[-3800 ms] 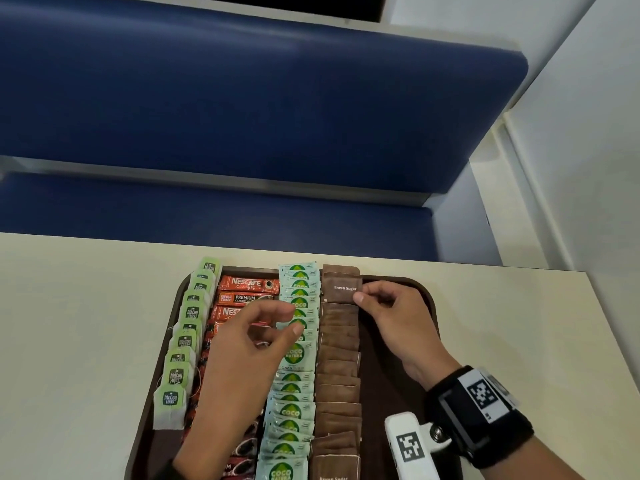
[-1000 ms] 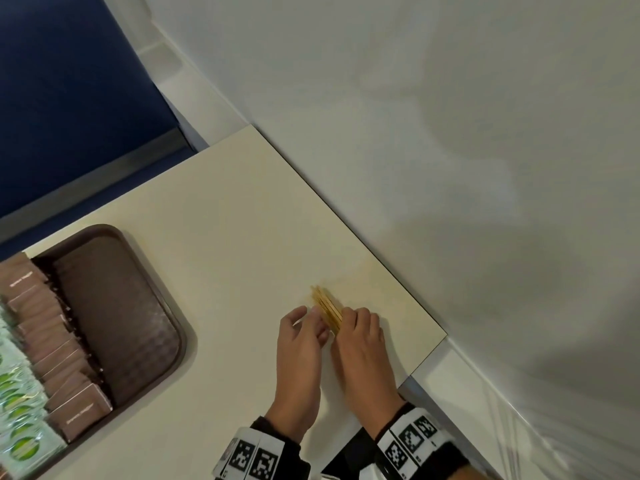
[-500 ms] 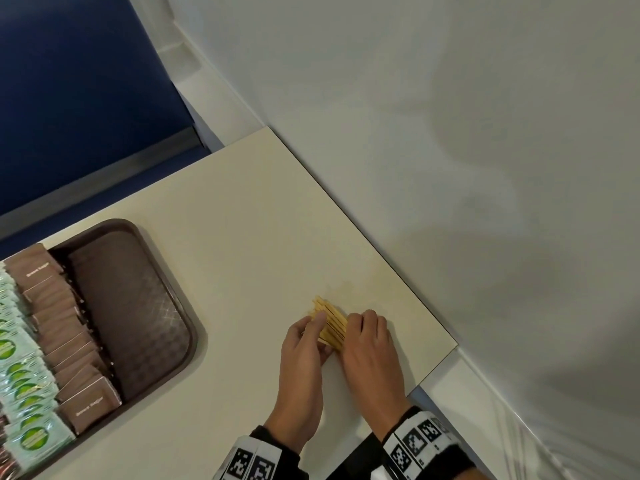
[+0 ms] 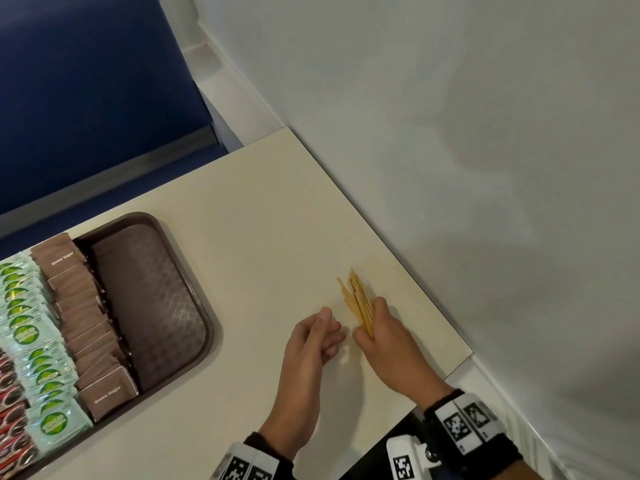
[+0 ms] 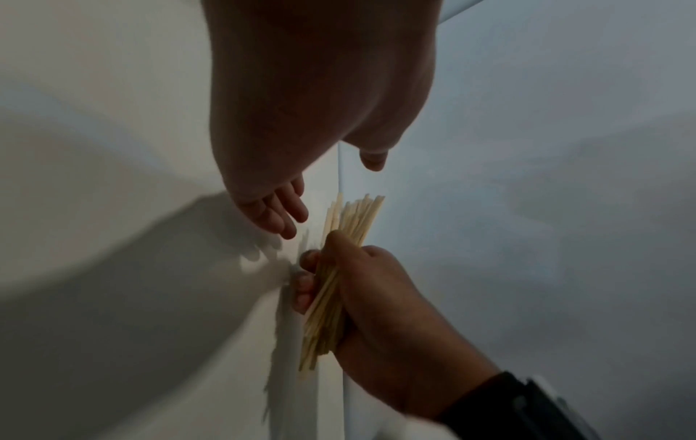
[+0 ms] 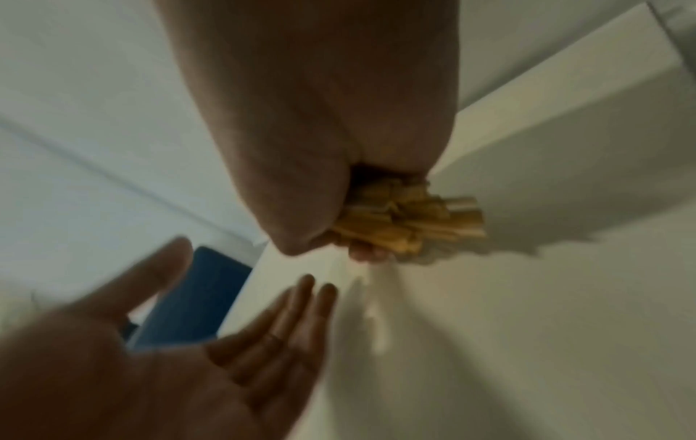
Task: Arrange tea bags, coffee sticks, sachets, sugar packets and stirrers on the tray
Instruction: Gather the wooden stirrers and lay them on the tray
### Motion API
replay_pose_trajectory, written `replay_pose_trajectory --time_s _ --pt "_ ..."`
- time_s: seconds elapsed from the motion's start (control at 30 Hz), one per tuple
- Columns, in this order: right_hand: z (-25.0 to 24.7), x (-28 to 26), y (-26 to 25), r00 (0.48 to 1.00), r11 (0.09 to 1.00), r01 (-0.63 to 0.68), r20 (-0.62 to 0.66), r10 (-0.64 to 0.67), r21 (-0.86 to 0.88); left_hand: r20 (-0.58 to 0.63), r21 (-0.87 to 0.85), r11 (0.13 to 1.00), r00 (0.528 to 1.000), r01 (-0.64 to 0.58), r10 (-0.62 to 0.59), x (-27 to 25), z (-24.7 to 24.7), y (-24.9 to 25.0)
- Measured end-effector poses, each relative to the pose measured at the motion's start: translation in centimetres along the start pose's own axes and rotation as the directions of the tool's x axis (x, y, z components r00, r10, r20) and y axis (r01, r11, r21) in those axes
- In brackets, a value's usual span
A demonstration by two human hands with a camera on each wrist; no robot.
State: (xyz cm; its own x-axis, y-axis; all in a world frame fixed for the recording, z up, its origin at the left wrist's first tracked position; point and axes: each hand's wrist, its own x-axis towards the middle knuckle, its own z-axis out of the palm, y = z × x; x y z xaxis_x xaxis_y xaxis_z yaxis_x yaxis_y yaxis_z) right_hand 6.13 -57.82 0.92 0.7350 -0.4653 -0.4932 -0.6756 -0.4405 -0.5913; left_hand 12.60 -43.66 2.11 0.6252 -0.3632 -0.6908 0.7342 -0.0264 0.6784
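Note:
A bundle of thin wooden stirrers [image 4: 358, 301] is gripped in my right hand [image 4: 375, 329] just above the cream table, near its right edge. The left wrist view shows fingers and thumb curled round the stirrers [image 5: 339, 268]; their cut ends [image 6: 410, 220] stick out below the palm in the right wrist view. My left hand [image 4: 323, 336] hovers beside them with straight fingers, holding nothing. The brown tray [image 4: 156, 299] lies at the left with rows of brown sugar packets [image 4: 79, 313], green sachets [image 4: 31, 341] and red coffee sticks [image 4: 10, 410]. Its right strip is bare.
A white wall [image 4: 485, 168] runs close along the table's right edge. A blue bench [image 4: 86, 81] stands beyond the table's far edge. Open tabletop [image 4: 259, 237] lies between the tray and my hands.
Earlier both hands were at the tray's packets. In the last second both gathered the stirrers on the table; now the right hand has closed round the bundle and the left has let go.

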Motion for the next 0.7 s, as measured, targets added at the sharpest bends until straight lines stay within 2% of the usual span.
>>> replay_pose_trajectory --time_s 0.07,0.13,0.2,0.3,0.4,0.47,0.6,0.67,0.7 --pt "-0.5 0.2 -1.4 0.990 0.979 -0.049 0.137 0.022 0.198 0.051 0.053 0.998 0.998 -0.031 0.028 0.0 0.0 0.7" --pt "0.1 0.1 -3.0 0.972 0.954 -0.060 0.236 -0.011 0.292 0.112 0.089 0.994 0.992 -0.059 0.049 0.0 -0.1 1.5" --pt "1.1 -0.2 -5.2 0.950 0.962 0.039 0.288 -0.120 0.272 0.127 0.075 0.994 0.990 -0.076 0.067 -0.1 -0.4 2.8" --pt "2.5 -0.8 -8.6 0.917 0.951 0.230 0.282 -0.283 0.206 0.085 0.016 0.997 0.994 -0.070 0.068 -0.3 -1.9 4.9" --pt "4.3 -0.9 -11.4 0.899 0.943 0.319 0.284 -0.333 0.097 0.019 -0.062 0.996 0.997 -0.068 0.069 -0.2 -4.0 6.5" --pt "5.3 -1.0 -13.2 0.886 0.932 0.346 0.289 -0.363 0.110 -0.020 -0.104 0.991 0.997 -0.080 0.078 0.0 -5.6 7.6" --pt "5.9 -0.3 -15.7 0.869 0.905 0.289 0.311 -0.385 0.312 -0.082 -0.154 0.979 0.989 -0.136 0.125 0.0 -8.2 10.0" --pt "5.9 -0.1 -16.6 0.864 0.879 0.145 0.375 -0.336 0.455 -0.139 -0.237 0.955 0.979 -0.176 0.146 -0.1 -9.5 11.3" --pt "5.9 0.0 -17.0 0.856 0.833 0.038 0.412 -0.312 0.551 -0.157 -0.292 0.938 0.977 -0.188 0.147 -0.1 -10.1 11.8"
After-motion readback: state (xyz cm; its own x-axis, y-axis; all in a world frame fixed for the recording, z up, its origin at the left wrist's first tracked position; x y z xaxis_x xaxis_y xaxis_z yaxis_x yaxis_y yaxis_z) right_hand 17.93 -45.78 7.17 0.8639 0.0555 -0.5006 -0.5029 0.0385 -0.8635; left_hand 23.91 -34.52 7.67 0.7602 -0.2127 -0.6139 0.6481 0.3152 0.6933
